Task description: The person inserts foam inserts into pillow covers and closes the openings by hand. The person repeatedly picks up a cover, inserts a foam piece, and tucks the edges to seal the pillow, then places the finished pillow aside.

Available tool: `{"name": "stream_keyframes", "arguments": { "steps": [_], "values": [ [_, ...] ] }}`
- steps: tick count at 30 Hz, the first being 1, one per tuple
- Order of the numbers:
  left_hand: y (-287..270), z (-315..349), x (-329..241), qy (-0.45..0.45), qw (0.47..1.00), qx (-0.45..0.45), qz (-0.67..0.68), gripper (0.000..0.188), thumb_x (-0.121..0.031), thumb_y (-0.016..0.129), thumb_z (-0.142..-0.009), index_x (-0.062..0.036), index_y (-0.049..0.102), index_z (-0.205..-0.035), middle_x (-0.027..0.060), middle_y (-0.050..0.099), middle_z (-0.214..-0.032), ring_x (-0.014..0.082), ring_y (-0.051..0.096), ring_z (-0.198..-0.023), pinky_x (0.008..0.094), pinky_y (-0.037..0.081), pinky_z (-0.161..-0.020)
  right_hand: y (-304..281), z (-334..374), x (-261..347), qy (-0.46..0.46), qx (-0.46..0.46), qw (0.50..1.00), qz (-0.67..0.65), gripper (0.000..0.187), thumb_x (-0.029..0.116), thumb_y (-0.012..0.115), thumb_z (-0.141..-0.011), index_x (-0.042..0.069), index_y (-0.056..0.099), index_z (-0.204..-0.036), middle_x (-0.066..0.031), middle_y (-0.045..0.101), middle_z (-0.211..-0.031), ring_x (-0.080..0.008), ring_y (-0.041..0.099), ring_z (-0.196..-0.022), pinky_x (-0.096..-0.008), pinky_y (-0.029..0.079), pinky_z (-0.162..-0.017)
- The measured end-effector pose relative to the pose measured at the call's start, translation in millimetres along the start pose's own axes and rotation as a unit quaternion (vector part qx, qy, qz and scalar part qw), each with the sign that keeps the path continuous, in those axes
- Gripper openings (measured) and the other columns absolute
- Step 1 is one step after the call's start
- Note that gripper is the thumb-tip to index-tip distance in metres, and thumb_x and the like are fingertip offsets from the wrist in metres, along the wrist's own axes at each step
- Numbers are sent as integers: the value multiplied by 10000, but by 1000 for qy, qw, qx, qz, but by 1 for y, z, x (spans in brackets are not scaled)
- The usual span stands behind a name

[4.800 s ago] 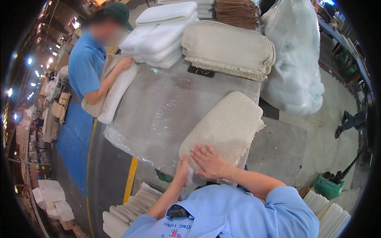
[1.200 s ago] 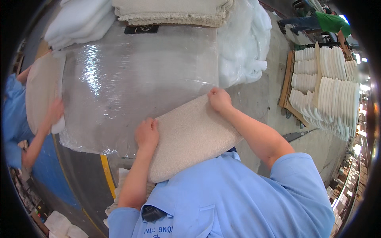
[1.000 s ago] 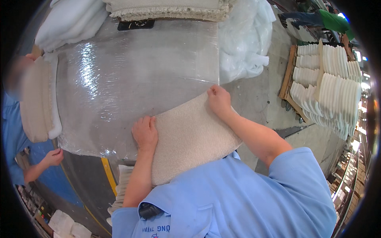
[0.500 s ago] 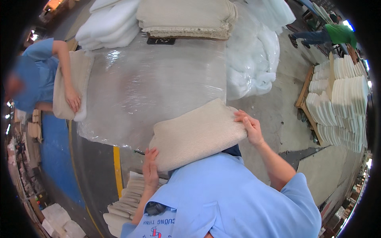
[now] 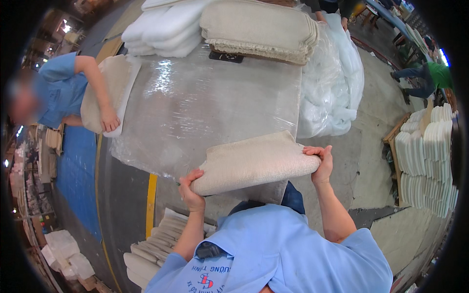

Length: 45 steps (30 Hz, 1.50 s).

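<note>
Between my two hands is a beige fabric-covered cushion [image 5: 256, 161], held at its two ends over the near edge of the plastic-wrapped table [image 5: 210, 102]. My left hand [image 5: 192, 188] grips its left end, thumb on top and fingers curled underneath. At the right end my right hand [image 5: 318, 163] is closed round the corner, with the fingers partly hidden by the fabric. Its near side is tilted up, and a flap of lighter fabric hangs below it in front of my legs.
A stack of beige fabric covers [image 5: 259, 29] and white padding [image 5: 166, 29] lie at the table's far side. Clear bags of white filling [image 5: 330, 93] stand right of it. At left, a co-worker's hand [image 5: 110, 119] presses a beige piece. Cushion stacks [image 5: 435, 151] stand far right; more [image 5: 151, 246] lie near left.
Both hands have shifted their hold inward and under the ends of the cushion. Its near side has been lifted and tilted, and a flap now hangs below. My view has shifted slightly.
</note>
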<state>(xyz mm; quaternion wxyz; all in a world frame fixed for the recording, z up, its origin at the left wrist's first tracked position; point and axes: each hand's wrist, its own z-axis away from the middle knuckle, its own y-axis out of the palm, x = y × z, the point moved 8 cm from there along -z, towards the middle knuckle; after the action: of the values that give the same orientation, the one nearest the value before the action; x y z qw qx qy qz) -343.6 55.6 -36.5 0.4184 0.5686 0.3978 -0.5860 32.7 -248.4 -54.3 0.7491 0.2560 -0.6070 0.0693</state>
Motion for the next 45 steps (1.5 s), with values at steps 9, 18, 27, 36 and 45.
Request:
{"name": "stream_keyframes", "arguments": {
  "steps": [9,18,27,36,45],
  "values": [
    [15,-46,62,-160,953,-159,201,774,-639,283,-1123,6,610,-1397,155,656,-1401,296,596,-1316,429,361,-1199,-12,-53,-73,162,-168,971,-41,736,668,412,-1101,15,684,-1304,-127,717,-1271,-270,647,-1189,-379,461,-1077],
    [32,-36,33,-155,984,60,-68,620,-434,604,-1098,16,506,-1514,159,611,-1469,262,583,-1320,407,447,-1124,47,-71,26,-3,9,861,508,641,499,511,-1092,50,527,-1549,-231,577,-1531,-401,464,-1487,-499,340,-1231],
    [51,-13,58,-131,987,-3,-91,545,-370,564,-1111,54,518,-1451,217,638,-1394,297,610,-1263,422,463,-1078,186,-57,-30,-213,211,614,730,876,589,463,-1063,-22,297,-1669,-203,278,-1753,-442,182,-1634,-622,103,-1316],
    [42,-16,63,-102,985,-33,-138,561,-364,542,-1113,39,498,-1500,233,611,-1433,342,576,-1316,442,433,-1120,255,79,-76,-290,448,568,626,889,617,432,-1072,-43,310,-1654,-211,276,-1751,-405,181,-1641,-593,114,-1321],
    [144,-33,-2,209,746,195,-601,698,-365,571,-1056,1,387,-1621,297,300,-1692,505,239,-1580,628,194,-1284,162,-5,-36,-352,246,478,766,685,425,501,-1093,-16,396,-1606,-192,430,-1672,-412,352,-1577,-643,259,-1272]
  ]
}}
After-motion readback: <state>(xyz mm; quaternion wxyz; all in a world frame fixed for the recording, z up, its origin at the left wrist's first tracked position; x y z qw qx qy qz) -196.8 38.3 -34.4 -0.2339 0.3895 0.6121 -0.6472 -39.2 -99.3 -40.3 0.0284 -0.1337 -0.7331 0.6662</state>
